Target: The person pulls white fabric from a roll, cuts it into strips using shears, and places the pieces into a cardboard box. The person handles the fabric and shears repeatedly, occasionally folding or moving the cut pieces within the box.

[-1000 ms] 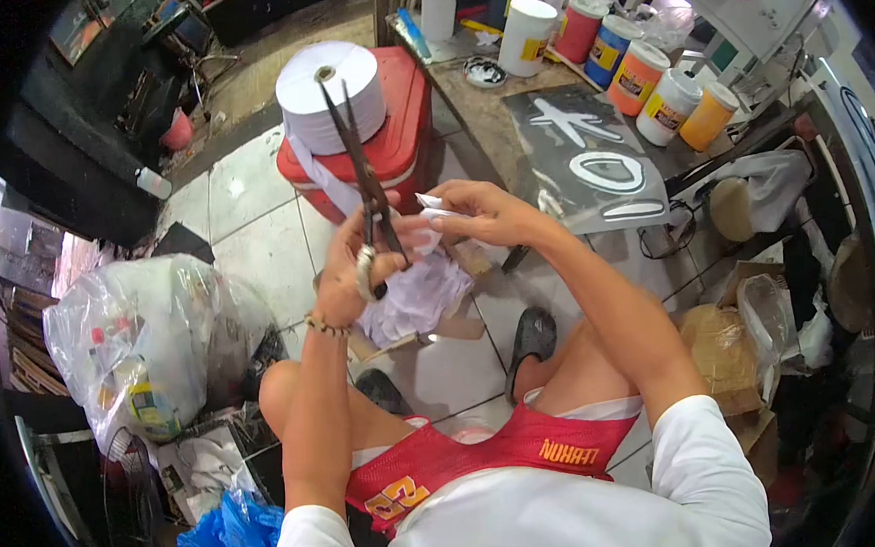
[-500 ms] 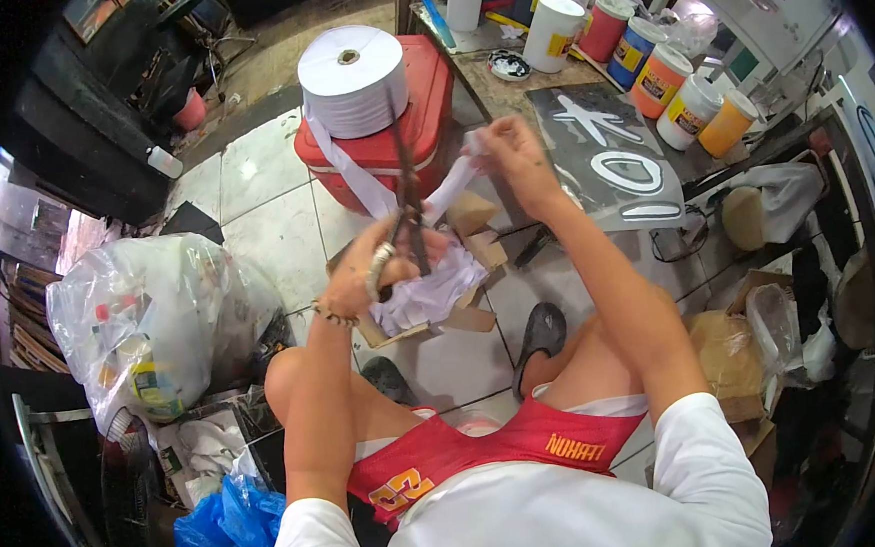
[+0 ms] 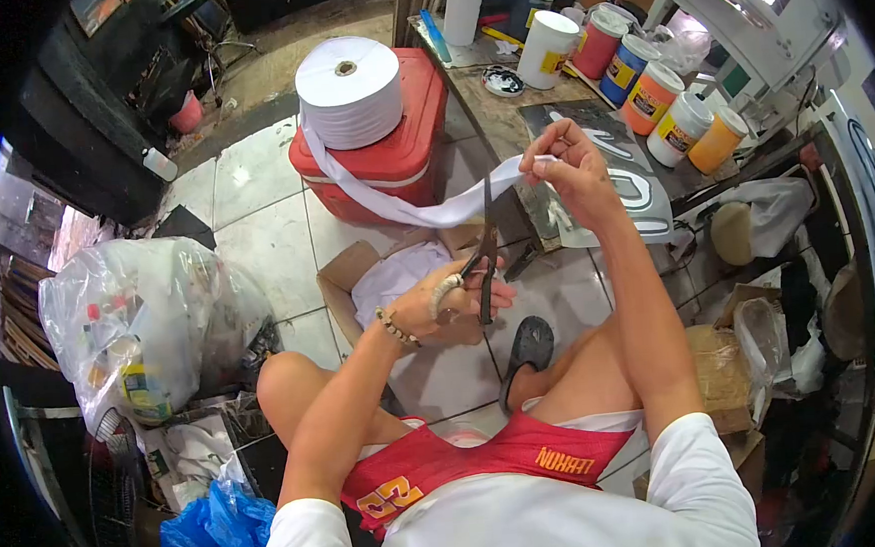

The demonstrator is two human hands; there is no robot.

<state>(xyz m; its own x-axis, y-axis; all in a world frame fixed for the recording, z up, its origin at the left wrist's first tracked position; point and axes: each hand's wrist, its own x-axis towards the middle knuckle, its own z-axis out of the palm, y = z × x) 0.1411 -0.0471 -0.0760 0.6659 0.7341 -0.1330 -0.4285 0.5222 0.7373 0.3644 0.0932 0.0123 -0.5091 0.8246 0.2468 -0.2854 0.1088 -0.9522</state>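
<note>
My left hand (image 3: 444, 305) holds dark metal scissors (image 3: 489, 280), their blades pointing up near a white fabric ribbon (image 3: 422, 215). Farther right, my right hand (image 3: 574, 173) pinches the ribbon's end between thumb and fingers. From there the strip sags back to a large white roll (image 3: 349, 108), which rests on a red cooler box (image 3: 421, 104). Under the ribbon, an open cardboard box (image 3: 337, 274) on the floor contains white fabric pieces (image 3: 398, 279), partly hidden by my left hand.
Paint jars (image 3: 647, 98) line the workbench (image 3: 481, 78) at the right, beside a dark stencil sheet (image 3: 643, 196) with white marks. A clear plastic bag (image 3: 159, 311) of containers stands on the left, with a blue bag (image 3: 216, 528) below it. White tiles (image 3: 263, 209) cover the floor.
My right hand has moved right and slightly down, drawing the ribbon out across the front of the cooler. My left hand has shifted right and down with the scissors, uncovering more of the cardboard box.
</note>
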